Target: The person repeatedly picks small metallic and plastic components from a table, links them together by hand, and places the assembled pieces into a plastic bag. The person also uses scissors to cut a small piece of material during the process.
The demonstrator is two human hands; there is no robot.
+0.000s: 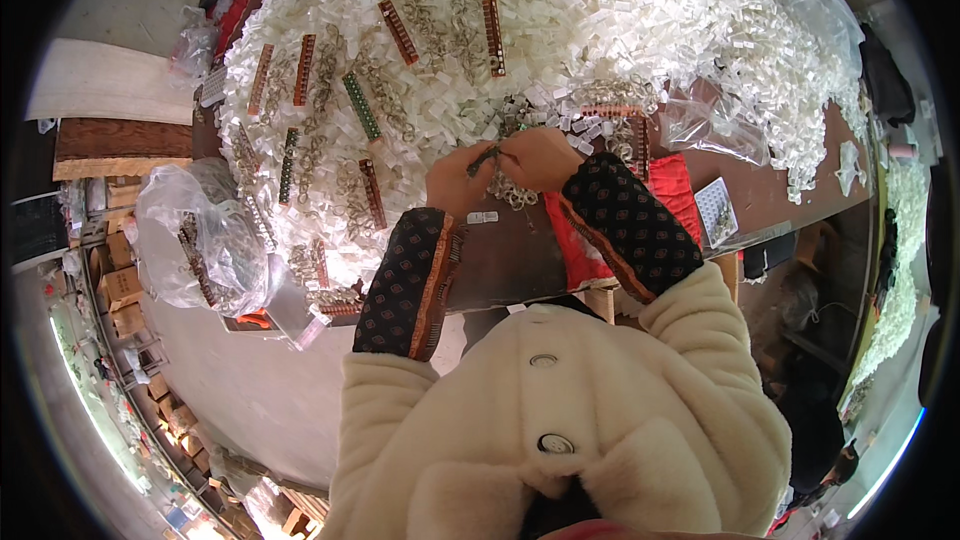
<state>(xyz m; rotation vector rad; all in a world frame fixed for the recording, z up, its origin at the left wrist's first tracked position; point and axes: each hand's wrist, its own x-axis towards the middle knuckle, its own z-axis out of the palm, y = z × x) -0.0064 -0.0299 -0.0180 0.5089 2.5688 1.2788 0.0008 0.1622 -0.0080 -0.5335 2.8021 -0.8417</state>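
L hand (458, 182) pinched on small dark pc (481, 161) over brown table (500, 265); R hand (541, 158) at its upper end, can't tell if clamped. Hands close tog., prob. for fingertip control. Orange-brown strips (398, 32) + ring clusters (319, 80) atop white plastic pcs (620, 0), prob. for easy reach. White label (482, 217): print illegible.

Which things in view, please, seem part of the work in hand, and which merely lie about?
Likely in use:
small dark piece between left hand and right hand
silver metal rings beside them
small white rectangular pieces heaped beyond

Likely lying about:
crumpled clear plastic bag, right
red cloth
white rectangular dotted panel
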